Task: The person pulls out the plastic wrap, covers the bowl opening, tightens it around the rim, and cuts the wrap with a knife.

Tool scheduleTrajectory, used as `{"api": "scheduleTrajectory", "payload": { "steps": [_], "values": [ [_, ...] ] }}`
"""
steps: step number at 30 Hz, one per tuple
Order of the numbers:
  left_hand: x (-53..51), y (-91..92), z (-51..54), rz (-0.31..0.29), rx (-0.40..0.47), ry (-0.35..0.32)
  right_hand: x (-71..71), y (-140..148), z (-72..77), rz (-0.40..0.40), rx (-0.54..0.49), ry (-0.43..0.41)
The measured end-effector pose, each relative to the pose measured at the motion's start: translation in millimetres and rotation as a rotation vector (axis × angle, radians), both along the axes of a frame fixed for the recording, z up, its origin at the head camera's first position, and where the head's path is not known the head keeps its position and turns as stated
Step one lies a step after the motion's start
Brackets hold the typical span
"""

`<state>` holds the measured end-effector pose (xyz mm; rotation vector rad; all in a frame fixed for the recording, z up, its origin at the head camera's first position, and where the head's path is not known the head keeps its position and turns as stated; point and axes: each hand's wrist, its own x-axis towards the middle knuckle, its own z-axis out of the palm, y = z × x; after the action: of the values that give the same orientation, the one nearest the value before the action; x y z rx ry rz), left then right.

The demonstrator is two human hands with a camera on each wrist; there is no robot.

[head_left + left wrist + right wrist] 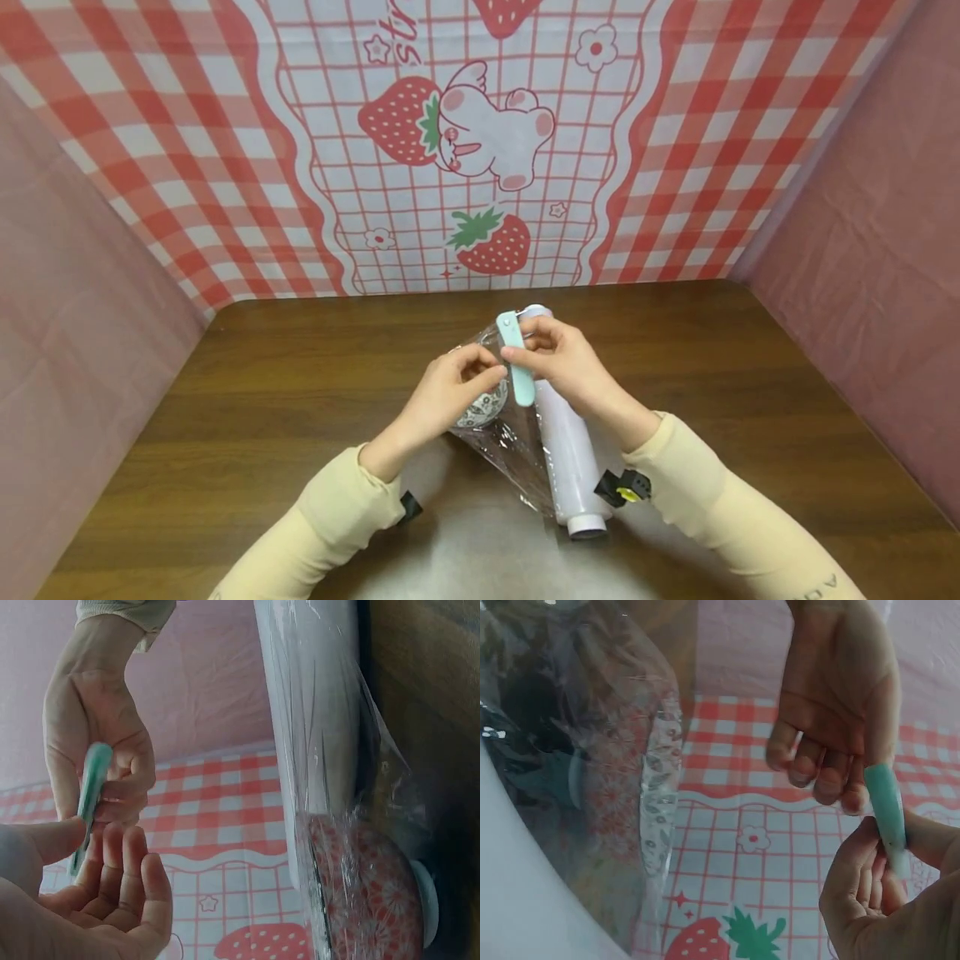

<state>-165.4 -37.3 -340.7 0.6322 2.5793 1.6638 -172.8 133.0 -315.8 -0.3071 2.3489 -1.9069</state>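
Note:
A mint-green, slim folding tool (517, 367) is upright between the two hands in the head view. My right hand (581, 367) pinches it between thumb and fingers. From the other side my left hand (441, 392) reaches it: the left thumb touches it in the left wrist view, the other left fingers loosely bent. Below the hands stands a patterned bowl (483, 407) with clear plastic film (517, 458) over it; its red floral side (364, 892) shows in the left wrist view. The film runs to a white roll (572, 458), lying right of the bowl.
The brown wooden table (300, 375) reaches back to a red-and-white checked cloth (480, 242) with strawberries and a cartoon animal. Pink cloth walls (75, 250) stand at both sides. The roll's near end cap (587, 526) lies below the right forearm.

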Motion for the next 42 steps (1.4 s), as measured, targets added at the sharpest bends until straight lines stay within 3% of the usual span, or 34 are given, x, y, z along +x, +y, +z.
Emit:
{"api": "scheduleTrajectory", "payload": {
  "steps": [6,13,24,42],
  "values": [
    [4.5,0.3,2.4,0.001,0.141,-0.032,6.2,-7,-3.5,-0.016,-0.094,0.003],
    [6.8,0.8,3.1,0.08,0.137,0.008,8.0,-12,-5.6,-0.003,-0.116,0.023],
    [5.9,-1.3,-3.1,0.133,0.13,0.08,7.3,-14,-7.8,0.027,-0.05,0.13],
    [2.8,-13.0,-13.3,0.1,0.099,0.087,5.9,-3,-15.9,0.031,0.148,0.195]
  ]
}}
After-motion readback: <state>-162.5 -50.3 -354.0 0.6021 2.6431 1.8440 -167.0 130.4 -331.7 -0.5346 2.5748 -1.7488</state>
